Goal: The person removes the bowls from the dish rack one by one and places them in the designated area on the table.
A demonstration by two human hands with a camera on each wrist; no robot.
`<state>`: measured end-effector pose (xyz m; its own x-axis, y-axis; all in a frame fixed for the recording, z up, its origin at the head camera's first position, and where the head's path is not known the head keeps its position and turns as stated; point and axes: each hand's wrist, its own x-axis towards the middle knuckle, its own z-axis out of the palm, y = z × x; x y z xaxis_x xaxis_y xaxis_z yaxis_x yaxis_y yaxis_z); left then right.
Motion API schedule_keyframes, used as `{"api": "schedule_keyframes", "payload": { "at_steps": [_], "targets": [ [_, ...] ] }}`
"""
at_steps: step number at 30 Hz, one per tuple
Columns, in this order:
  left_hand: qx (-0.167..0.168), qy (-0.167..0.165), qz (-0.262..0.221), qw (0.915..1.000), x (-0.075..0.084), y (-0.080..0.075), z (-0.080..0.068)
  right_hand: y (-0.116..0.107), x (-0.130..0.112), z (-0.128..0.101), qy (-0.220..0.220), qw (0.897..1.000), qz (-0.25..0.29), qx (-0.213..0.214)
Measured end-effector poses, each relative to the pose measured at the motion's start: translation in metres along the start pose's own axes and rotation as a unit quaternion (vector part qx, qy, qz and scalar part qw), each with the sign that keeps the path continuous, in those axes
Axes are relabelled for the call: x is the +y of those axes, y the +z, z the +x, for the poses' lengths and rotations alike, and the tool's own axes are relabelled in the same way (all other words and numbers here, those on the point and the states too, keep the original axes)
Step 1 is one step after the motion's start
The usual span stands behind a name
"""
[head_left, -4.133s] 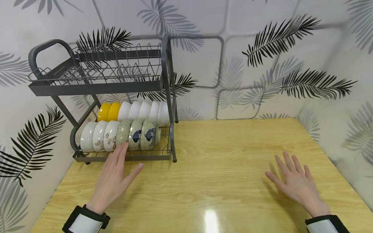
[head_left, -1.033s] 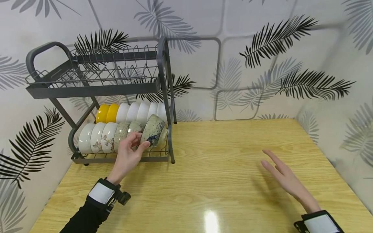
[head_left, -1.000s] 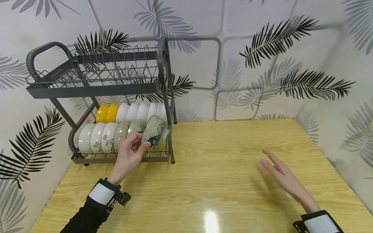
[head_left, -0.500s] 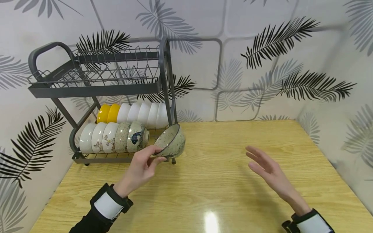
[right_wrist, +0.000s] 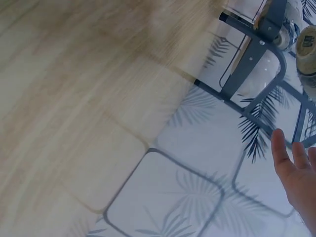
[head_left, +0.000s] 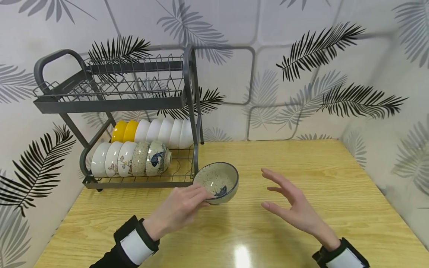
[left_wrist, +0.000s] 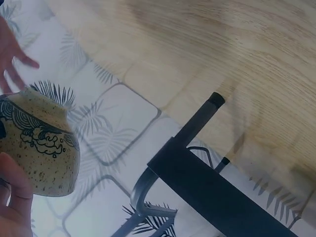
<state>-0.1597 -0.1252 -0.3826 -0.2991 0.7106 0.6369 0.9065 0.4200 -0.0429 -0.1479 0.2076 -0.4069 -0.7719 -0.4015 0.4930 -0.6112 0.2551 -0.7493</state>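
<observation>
My left hand [head_left: 182, 206] pinches the near rim of a speckled bowl [head_left: 217, 181] with a blue fish painted inside, holding it upright just above the wooden table [head_left: 301, 163]. In the left wrist view the speckled bowl [left_wrist: 37, 143] shows its blue wave pattern, with my left hand's fingers [left_wrist: 15, 197] under it. My right hand [head_left: 291, 204] hovers open to the right of the bowl, palm turned toward it, a short gap away. The right wrist view shows only my right hand's fingers [right_wrist: 296, 173] at the right edge.
A grey two-tier dish rack [head_left: 110, 102] stands at the table's back left. Its lower shelf holds a front row of patterned and white bowls [head_left: 130, 163] and a back row of yellow and white bowls [head_left: 154, 132]. Leaf-patterned walls close in behind and at right.
My left hand has drawn the fish bowl out of the rack's front row, turned it upright and brought it right and nearer. My right hand has moved left toward it.
</observation>
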Motion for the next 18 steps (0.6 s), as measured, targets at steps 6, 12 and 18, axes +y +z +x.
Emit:
{"api": "schedule_keyframes", "payload": {
  "at_steps": [6, 12, 18],
  "targets": [
    [-0.021, 0.03, 0.047, 0.9982, 0.006, 0.008, 0.002, 0.012, -0.002, 0.008, -0.112, 0.992, -0.066, 0.0],
    [-0.036, 0.046, 0.067, 0.996, 0.01, 0.013, 0.004, 0.021, 0.0, 0.014, -0.223, 0.97, -0.101, -0.004],
    [-0.049, 0.06, 0.075, 0.9942, 0.013, 0.017, 0.005, 0.025, 0.003, 0.015, -0.253, 0.954, -0.16, -0.015]
  ]
}}
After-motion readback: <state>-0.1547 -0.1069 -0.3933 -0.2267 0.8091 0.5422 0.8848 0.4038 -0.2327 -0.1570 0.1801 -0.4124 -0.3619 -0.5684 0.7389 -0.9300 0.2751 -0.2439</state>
